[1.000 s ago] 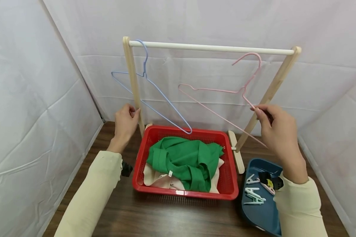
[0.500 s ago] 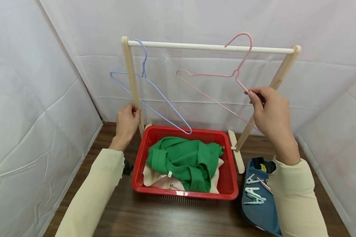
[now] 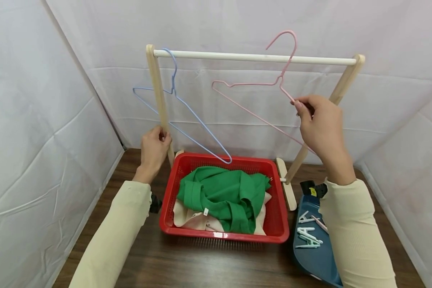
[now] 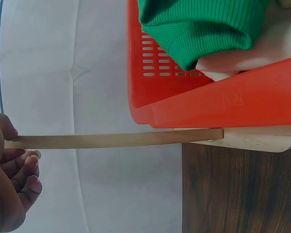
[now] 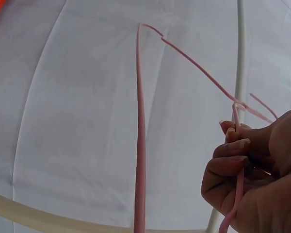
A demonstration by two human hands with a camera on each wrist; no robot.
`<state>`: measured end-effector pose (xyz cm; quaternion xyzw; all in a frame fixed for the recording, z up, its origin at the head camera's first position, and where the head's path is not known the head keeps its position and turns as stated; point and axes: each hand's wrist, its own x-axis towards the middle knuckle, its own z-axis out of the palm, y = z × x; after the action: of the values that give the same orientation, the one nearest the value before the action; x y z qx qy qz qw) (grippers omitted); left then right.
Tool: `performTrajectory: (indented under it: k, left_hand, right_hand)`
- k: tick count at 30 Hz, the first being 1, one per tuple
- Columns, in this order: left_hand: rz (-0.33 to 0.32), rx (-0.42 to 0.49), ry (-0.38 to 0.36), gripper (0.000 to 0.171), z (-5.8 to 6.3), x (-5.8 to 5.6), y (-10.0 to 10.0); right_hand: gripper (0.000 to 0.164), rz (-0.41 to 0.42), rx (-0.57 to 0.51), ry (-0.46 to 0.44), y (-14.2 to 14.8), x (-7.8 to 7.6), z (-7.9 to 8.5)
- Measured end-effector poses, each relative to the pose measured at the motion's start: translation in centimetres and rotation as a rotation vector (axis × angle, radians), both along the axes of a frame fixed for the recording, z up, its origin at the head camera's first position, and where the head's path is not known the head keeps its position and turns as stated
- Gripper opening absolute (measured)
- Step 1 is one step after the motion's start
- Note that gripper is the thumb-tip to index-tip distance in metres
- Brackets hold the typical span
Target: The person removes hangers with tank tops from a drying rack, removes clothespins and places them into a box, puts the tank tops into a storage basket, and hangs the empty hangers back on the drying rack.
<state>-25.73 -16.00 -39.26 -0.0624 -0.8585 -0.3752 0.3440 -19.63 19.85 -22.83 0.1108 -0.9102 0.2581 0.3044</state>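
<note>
My right hand [image 3: 322, 128] pinches the pink hanger [image 3: 252, 84] by its right shoulder. The hanger's hook rises above the white rail [image 3: 230, 56] and its neck crosses the rail in the head view. In the right wrist view my curled fingers [image 5: 225, 167] wrap the pink wire. My left hand [image 3: 154, 150] grips the rack's left wooden post [image 3: 158, 88] between thumb and fingers; the left wrist view shows the post [image 4: 111, 141] running from that grip to its wooden foot. A blue hanger [image 3: 201, 120] hangs from the rail's left end.
Under the rail stands a red basket [image 3: 283, 224] with green clothing [image 3: 223, 192] and cream cloth [image 3: 181, 214]. At the right, a dark blue tray [image 3: 309, 264] holds several clothespins [image 3: 306, 232], partly hidden by my right sleeve. White curtains [image 3: 29, 140] enclose the sides and back.
My right hand has lifted the pink hanger up and to the left, bringing its hook from below the rail to above it. My left hand has stayed on the post.
</note>
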Motion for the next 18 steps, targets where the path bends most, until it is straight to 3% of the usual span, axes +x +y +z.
performTrajectory:
  k: [8, 18]
  left_hand:
    - [-0.006, 0.033, -0.012, 0.017, -0.1, -0.1, -0.1]
    - [-0.018, 0.054, -0.029, 0.017, 0.0, 0.3, 0.1]
  right_hand:
    - [0.026, -0.002, 0.003, -0.044, -0.9, -0.9, -0.1]
    - [0.023, 0.041, 0.015, -0.07, -1.1, -1.2, -1.6]
